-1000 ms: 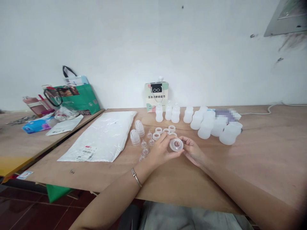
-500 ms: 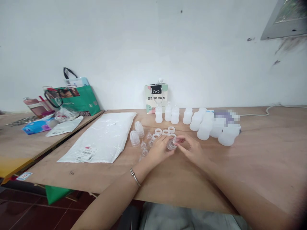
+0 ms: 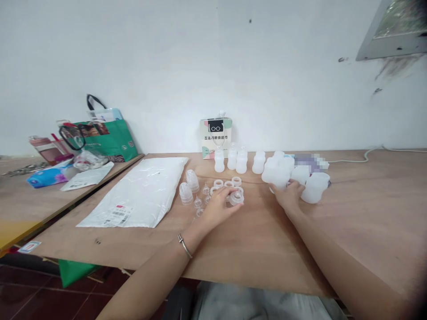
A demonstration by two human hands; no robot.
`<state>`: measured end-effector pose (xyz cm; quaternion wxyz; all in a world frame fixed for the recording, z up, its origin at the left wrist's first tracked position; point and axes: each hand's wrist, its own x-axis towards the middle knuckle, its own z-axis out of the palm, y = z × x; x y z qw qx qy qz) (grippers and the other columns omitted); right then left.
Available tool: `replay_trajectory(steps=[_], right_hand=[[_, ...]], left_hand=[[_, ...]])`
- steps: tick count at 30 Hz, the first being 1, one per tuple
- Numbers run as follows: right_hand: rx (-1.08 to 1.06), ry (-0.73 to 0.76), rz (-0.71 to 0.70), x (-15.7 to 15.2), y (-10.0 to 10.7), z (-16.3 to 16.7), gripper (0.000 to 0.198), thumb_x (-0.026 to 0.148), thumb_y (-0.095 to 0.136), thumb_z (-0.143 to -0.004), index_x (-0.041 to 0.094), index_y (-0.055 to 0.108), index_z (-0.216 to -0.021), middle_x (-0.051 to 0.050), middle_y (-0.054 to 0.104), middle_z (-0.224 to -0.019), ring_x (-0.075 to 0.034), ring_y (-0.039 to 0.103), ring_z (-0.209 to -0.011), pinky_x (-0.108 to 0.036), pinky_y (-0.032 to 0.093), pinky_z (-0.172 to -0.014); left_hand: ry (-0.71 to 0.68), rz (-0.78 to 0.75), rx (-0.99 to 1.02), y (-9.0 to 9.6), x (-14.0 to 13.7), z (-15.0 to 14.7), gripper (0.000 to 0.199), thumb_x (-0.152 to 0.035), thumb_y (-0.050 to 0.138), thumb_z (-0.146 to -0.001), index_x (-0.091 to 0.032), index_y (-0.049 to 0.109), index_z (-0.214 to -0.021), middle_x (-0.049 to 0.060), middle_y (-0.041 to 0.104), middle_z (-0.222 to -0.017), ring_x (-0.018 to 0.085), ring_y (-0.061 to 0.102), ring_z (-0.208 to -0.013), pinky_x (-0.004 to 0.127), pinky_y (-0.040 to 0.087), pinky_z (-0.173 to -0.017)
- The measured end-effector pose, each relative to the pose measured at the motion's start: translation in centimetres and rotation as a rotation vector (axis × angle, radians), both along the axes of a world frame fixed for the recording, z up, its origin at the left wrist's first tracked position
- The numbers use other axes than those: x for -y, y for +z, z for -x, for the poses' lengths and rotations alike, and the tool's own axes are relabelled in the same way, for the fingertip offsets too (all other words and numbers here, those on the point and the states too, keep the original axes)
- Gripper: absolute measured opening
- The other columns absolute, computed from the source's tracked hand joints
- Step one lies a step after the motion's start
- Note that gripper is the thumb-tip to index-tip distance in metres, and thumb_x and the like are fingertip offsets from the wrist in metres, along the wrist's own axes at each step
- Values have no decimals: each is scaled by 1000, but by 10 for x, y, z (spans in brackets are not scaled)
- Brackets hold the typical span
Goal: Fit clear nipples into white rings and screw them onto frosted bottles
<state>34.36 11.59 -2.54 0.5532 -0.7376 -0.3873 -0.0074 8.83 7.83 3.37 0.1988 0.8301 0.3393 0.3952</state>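
Note:
My left hand (image 3: pixel 218 207) pinches a clear screw ring (image 3: pixel 236 198) of a baby bottle between thumb and fingers; a nipple appears to be seated in it. Further right, my right hand (image 3: pixel 291 195) is closed around a frosted white baby bottle (image 3: pixel 277 172) at the front of a cluster; part of the bottle is hidden by the others and by the hand. Several loose rings (image 3: pixel 218 183) lie just beyond my left hand. To its left are clear nipples (image 3: pixel 198 202) and two domed bottle caps (image 3: pixel 186 194). Another frosted bottle (image 3: pixel 314 187) stands right of my right hand.
Several bottles (image 3: pixel 241 161) stand in a row near the wall, before a printed paper bag (image 3: pixel 215 138). A white mailing bag (image 3: pixel 140 191) lies flat on the left. On the adjoining table are a green bag (image 3: pixel 116 140) and a blue tissue pack (image 3: pixel 46 176).
My right hand has left the ring and moved right to the bottle cluster, closing on a bottle. My left hand still holds the ring, in nearly the same place.

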Motion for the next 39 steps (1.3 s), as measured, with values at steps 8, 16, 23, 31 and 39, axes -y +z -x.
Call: replay_trajectory(steps=[8,16,23,31,39], right_hand=[[23,334,-132,29,22,34,54,47,62,-65,19,40,-106,-9,50,-108,-25,51,-100,-42,42,-86],[444,740,-131,67,39,73,40,37,59,-74,26,51,-112,-6,53,-97,-21,53,-90,-38,46,-79],[487,756,-150,70,37,78,42,33,56,-77,26,48,-117,-7,50,-101,-21,53,-94,-36,47,-80],[675,618,-314,67,25,78,45,27,55,-78,25,45,-122,-10,49,-103,-23,52,-96,-40,47,-82],[674,593,-310,73,30,81,42,23,54,-77,25,49,-119,-11,48,-103,-24,52,-96,-41,47,-83]], left_hand=[[69,251,266,3,-4,0,33,-37,63,-71,-20,58,-98,5,62,-101,18,56,-93,31,42,-82],[-121,624,855,11,-11,3,28,-36,63,-73,-17,57,-92,4,62,-96,13,57,-88,25,42,-80],[-186,595,777,6,-10,1,33,-36,64,-72,-17,57,-98,5,61,-101,14,54,-91,25,41,-80],[-201,641,799,3,-8,-2,37,-36,68,-68,-15,54,-95,5,59,-96,15,54,-89,28,41,-80],[-227,675,812,3,-7,0,36,-37,68,-68,-17,55,-95,7,59,-100,17,54,-96,29,41,-84]])
